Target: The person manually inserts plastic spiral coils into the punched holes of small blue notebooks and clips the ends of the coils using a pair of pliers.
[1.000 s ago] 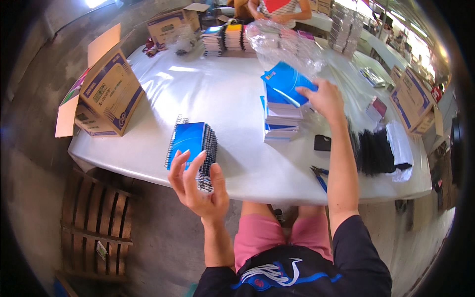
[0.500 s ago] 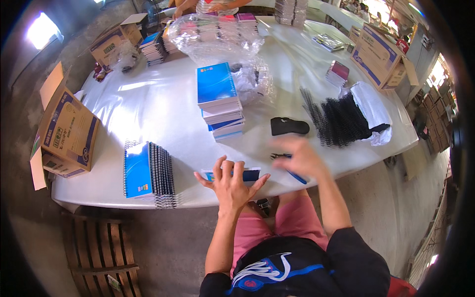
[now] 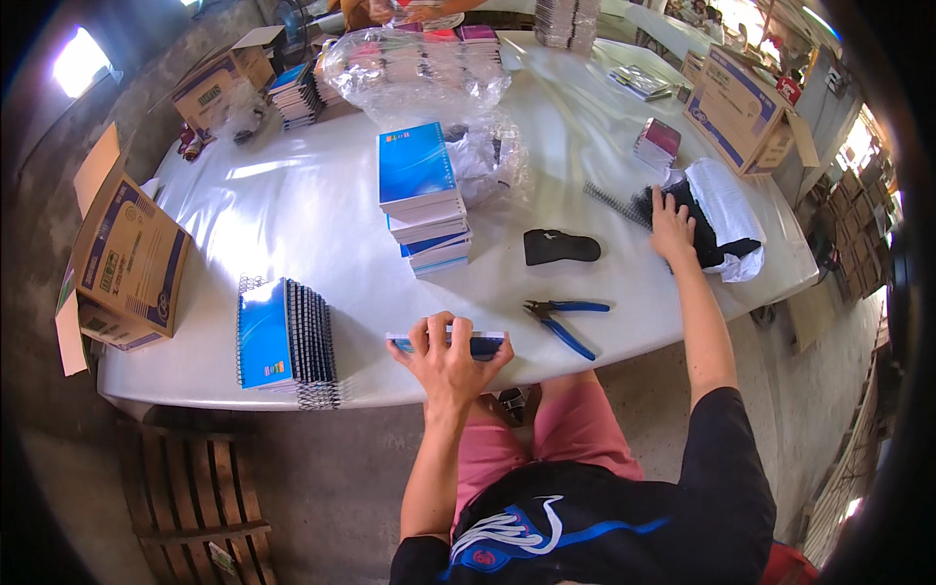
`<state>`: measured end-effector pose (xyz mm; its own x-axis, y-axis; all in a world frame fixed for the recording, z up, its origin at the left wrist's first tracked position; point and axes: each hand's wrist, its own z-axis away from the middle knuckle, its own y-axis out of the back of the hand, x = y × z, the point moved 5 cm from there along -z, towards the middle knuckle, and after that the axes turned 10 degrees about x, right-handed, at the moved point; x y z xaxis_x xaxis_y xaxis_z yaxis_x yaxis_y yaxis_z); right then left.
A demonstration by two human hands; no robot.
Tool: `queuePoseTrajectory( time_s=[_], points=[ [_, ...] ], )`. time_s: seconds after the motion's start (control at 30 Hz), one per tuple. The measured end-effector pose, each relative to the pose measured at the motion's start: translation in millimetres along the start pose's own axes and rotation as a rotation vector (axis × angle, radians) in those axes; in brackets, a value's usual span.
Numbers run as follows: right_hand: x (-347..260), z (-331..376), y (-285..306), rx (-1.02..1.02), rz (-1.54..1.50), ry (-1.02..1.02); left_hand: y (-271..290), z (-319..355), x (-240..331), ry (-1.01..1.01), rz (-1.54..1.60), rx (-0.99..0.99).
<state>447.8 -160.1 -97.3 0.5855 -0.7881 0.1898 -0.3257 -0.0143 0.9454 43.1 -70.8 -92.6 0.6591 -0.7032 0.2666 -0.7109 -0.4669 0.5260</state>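
Note:
At the table's near edge, my left hand (image 3: pixel 446 363) grips a small blue notebook (image 3: pixel 489 346), its fingers over the top and its thumb at one end. The notebook stands on edge and the hand covers most of it. My right hand (image 3: pixel 673 229) is stretched out to the right, fingers apart, resting on a pile of black spiral binding coils (image 3: pixel 697 213). Whether it has picked up a coil cannot be seen. Blue-handled cutting pliers (image 3: pixel 567 327) lie between the hands, jaws pointing left. A black pouch-like piece (image 3: pixel 561 248) lies beyond them.
A blue-covered stack (image 3: pixel 419 171) stands mid-table. Coil-bound notebooks (image 3: pixel 278 336) are piled at the near left. Cardboard boxes stand left (image 3: pixel 132 258) and far right (image 3: pixel 739 109). Plastic wrap (image 3: pixel 419 78) lies at the back, near another person's hands (image 3: pixel 424 12). White wrapping (image 3: pixel 726 210) lies beside the coils.
My right hand has moved from above the pliers out to the coil pile on the right, leaving the pliers in full view. My left hand stays on the notebook.

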Motion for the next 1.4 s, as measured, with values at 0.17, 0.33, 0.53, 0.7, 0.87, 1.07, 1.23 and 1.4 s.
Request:
queuePoseTrajectory(
  time_s=[0.17,0.33,0.53,0.7,0.87,1.07,1.23,1.4],
  points=[
    [23.6,-27.4,0.4,0.045,-0.005,0.073,1.0,0.6,1.5,-0.011,0.039,0.014],
    [-1.2,-20.2,57.8,0.093,-0.092,0.144,3.9,0.5,0.7,-0.026,0.012,0.007],
    [-25.1,-8.8,99.9,-0.368,-0.154,-0.002,5.7,0.0,-2.5,-0.011,0.066,-0.014],
    [-45.2,1.7,98.6,0.064,-0.602,0.344,11.4,-4.2,3.1,-0.018,0.069,0.001],
    [-145.9,111.4,130.3,-0.218,-1.131,0.836,6.4,0.0,-6.3,0.012,0.010,-0.023],
    [-160.0,155.7,125.0,-0.432,-1.310,0.633,6.8,2.4,-5.7,-0.002,0.028,-0.018],
    [-170.3,162.9,117.8,-0.203,-1.396,0.573,6.6,-0.7,-3.5,0.010,0.011,-0.018],
    [-177.5,172.4,110.6,-0.389,-1.415,0.613,9.1,-1.9,-2.7,0.018,-0.011,-0.064]
  ],
)
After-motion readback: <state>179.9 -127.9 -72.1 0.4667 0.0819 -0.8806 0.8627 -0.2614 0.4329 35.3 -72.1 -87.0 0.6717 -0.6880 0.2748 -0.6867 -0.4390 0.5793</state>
